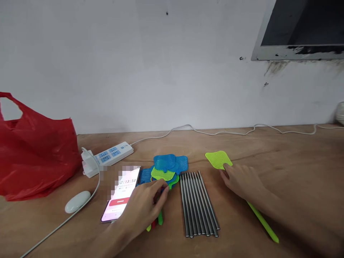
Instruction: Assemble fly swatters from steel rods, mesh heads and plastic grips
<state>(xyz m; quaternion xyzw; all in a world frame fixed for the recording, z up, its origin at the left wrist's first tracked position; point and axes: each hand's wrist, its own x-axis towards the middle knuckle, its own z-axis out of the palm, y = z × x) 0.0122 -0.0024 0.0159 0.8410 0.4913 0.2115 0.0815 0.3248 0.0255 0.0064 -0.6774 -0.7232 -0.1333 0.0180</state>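
Far left of the frame: red plastic bag (34, 154) on the surface (295, 161). Beside it, white power strip (109, 156), then phone (122, 197) with lit screen. Lower centre-left: left hand (145, 209), closes its curled fingers around the handles of stacked fly swatters (168, 166). Centre: row of metal rods (199, 204), side by side, touched by neither hand. Right of centre: right hand (243, 181), rests palm down, fingers nearly flat, on green fly swatter (217, 158); handle points to lower right.
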